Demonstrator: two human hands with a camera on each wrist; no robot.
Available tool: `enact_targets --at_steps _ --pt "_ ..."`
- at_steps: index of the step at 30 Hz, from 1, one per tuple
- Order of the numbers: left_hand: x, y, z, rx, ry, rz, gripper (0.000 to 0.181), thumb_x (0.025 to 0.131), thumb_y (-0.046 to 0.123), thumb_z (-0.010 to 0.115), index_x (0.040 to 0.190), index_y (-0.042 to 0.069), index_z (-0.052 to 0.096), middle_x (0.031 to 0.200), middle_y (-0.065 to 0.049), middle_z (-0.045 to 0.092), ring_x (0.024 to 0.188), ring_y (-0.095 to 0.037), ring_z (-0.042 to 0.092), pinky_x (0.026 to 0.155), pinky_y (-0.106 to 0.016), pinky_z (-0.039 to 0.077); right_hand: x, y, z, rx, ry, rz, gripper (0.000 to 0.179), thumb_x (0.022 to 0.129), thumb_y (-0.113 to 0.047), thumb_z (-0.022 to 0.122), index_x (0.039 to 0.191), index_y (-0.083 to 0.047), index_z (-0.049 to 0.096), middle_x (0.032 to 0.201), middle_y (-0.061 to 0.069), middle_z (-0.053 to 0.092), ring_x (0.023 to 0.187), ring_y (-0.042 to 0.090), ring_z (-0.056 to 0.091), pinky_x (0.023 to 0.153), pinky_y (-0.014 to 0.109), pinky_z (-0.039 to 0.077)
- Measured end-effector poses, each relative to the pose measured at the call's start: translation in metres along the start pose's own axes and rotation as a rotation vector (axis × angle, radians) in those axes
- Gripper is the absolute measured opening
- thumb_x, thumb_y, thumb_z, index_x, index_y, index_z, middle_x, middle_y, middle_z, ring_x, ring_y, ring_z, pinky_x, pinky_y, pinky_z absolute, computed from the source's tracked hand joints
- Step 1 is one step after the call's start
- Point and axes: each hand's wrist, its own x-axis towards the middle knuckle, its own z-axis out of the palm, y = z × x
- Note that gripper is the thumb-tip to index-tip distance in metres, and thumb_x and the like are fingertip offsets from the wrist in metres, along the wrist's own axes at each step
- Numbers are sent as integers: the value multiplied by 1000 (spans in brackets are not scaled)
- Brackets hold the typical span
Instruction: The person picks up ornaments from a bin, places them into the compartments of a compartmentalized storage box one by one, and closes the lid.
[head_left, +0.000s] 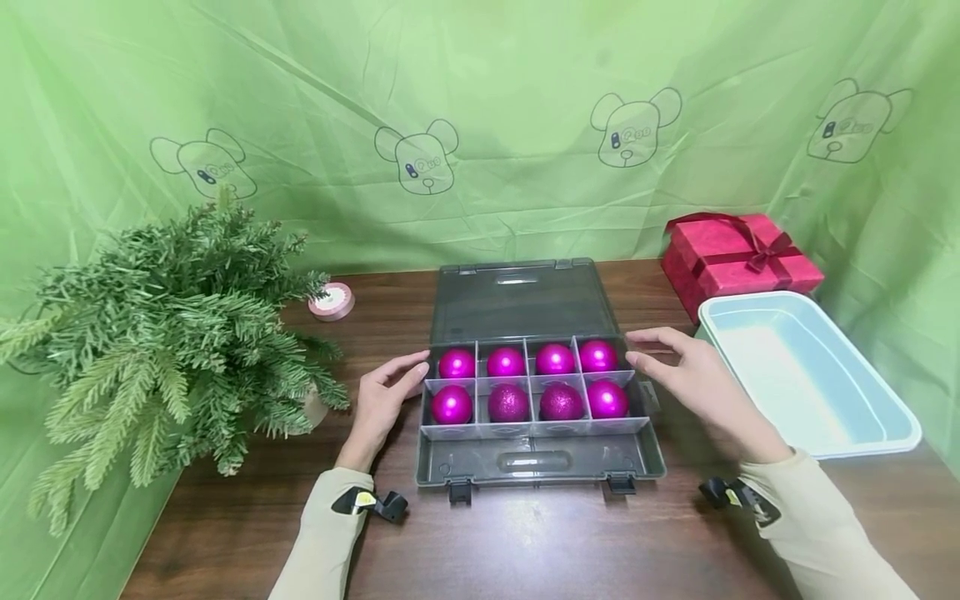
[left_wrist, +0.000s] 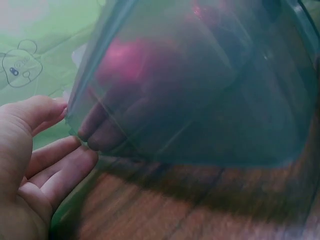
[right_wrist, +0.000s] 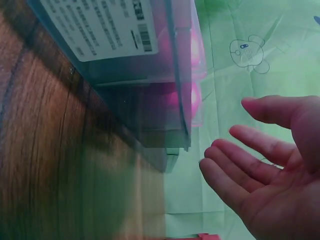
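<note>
A grey see-through organizer box lies with its lid folded back. Shiny magenta baubles sit one to a compartment in its two rows, and two in the front row, such as this glittery bauble, have a rough finish. My left hand touches the box's left side with its fingertips, thumb near the rim; in the left wrist view its fingers show mirrored in the box wall. By the right side, my right hand has loose, spread fingers, apart from the box in the right wrist view.
An artificial fir tree stands at the left, with a pink ribbon roll beside it. Behind the right hand are a pale blue tub and a red gift box with a bow. Green cloth hangs behind the table.
</note>
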Motion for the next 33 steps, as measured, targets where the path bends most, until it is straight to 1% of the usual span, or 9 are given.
enact_targets --at_steps 2,4,7,10,12,19,25,28,33 --pt "2 1 1 -11 13 -4 31 98 16 80 125 1 77 127 -17 74 109 -19 74 91 -37 64 4 1 2 46 4 22 43 104 -26 74 139 -1 67 127 21 73 116 37 70 87 9 51" --pt "4 2 3 -22 23 -4 31 98 16 80 125 0 77 127 -18 74 108 -21 74 91 -38 64 8 2 5 53 23 38 44 104 -25 73 140 0 66 129 23 72 117 39 69 89 12 52" --pt "10 4 6 -40 42 3 34 98 17 81 127 -1 76 128 -19 73 110 -24 74 90 -39 64 14 5 9 42 51 63 46 104 -25 72 141 1 64 133 24 69 122 42 67 99 31 55" --pt "17 7 7 -54 64 -1 36 98 16 81 129 -2 75 129 -21 72 112 -26 73 90 -39 64 22 9 12 20 62 89 48 104 -28 72 142 0 64 137 25 67 128 45 62 106 55 50" --pt "20 8 8 -54 79 -14 37 98 16 81 130 -1 74 129 -20 72 111 -25 73 89 -38 65 27 12 15 14 57 105 49 104 -30 71 143 -1 64 138 25 66 130 46 59 108 61 47" --pt "28 10 7 -98 80 -75 43 99 13 79 136 -7 68 132 -27 68 108 -23 75 90 -39 64 39 20 20 29 33 162 54 104 -36 70 143 0 63 142 25 64 134 44 57 112 61 45" --pt "34 7 5 -87 57 -127 45 100 17 79 137 -5 67 130 -25 70 103 -19 76 90 -38 65 45 23 22 60 15 194 55 104 -38 70 144 0 62 146 26 60 140 44 51 117 62 40" --pt "37 7 5 -78 46 -153 43 100 17 79 136 -3 69 127 -23 72 103 -19 76 90 -37 65 47 24 23 86 13 205 56 104 -37 70 145 1 62 145 26 61 138 43 53 117 61 41" --pt "41 7 6 -62 33 -191 43 99 20 80 137 0 70 125 -17 74 104 -19 75 91 -36 64 49 28 24 122 8 223 56 104 -36 71 145 1 61 140 25 65 126 39 61 110 53 47"
